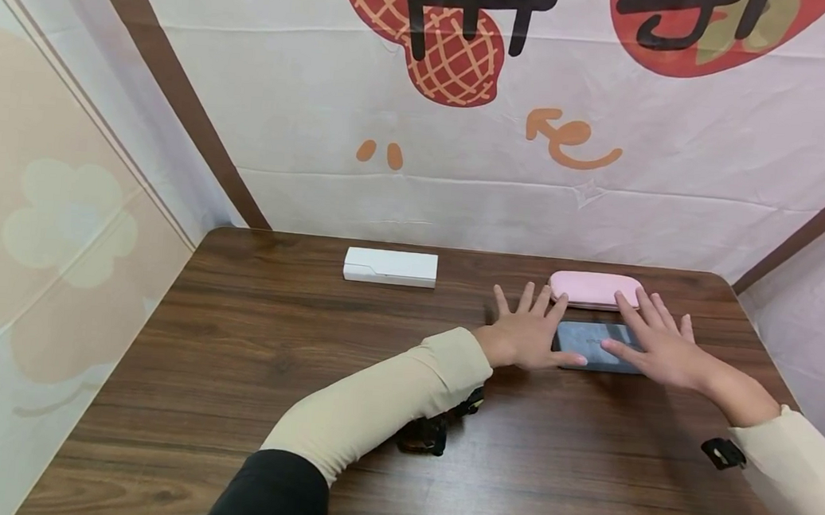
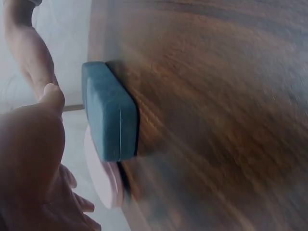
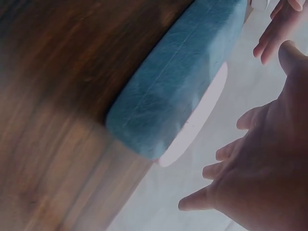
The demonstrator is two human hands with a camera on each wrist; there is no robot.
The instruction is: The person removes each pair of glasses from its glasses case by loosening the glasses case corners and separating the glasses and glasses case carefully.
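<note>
A blue hard case, shaped like a glasses case, lies shut on the wooden table. Just behind it is a pink rounded case, also shut. My left hand is spread at the blue case's left end, its thumb overlapping the case in the head view. Over the right end my right hand spreads its fingers, covering that corner. Both wrist views show the hands raised above the blue case, with nothing in the right palm.
A white oblong box sits toward the back of the table, left of the cases. Behind the table's rear edge hangs a printed white cloth. Another cloth hangs along the left side.
</note>
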